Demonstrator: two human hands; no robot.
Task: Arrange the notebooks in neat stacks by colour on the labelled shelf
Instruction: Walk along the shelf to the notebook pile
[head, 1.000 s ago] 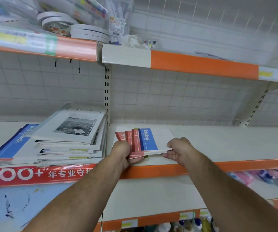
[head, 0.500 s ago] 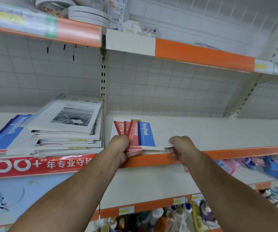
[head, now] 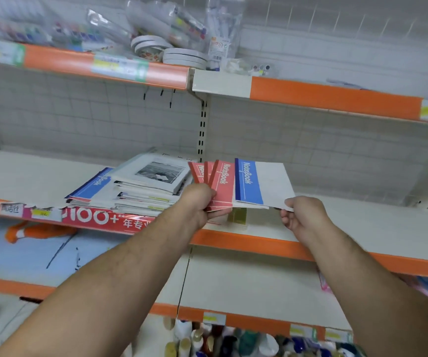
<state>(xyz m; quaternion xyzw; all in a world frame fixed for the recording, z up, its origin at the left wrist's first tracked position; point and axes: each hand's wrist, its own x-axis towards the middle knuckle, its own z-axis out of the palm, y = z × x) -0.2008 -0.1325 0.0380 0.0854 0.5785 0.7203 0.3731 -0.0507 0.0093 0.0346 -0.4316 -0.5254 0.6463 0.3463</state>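
My left hand [head: 199,202] grips a fan of red notebooks [head: 220,185], lifted above the middle shelf [head: 349,222]. My right hand [head: 301,213] pinches the near right corner of a blue-and-white notebook [head: 261,184], held slightly apart to the right of the red ones. A small yellowish thing [head: 238,216] shows on the shelf beneath them. To the left, a pile of notebooks [head: 146,186] lies on the same shelf, topped by a white one with a black-and-white photo. A blue notebook [head: 92,185] sticks out of the pile's left side.
The upper shelf [head: 323,95] carries tape rolls [head: 182,56] and bagged pens. Orange price strips edge every shelf; a red banner [head: 105,217] covers the left part of the middle one. Bottles [head: 220,338] fill the bottom shelf. Right of my hands lies bare shelf board.
Both hands have lifted the notebooks off the shelf. The blue notebook has come away to the right of the red fan. The view has shifted right and down.
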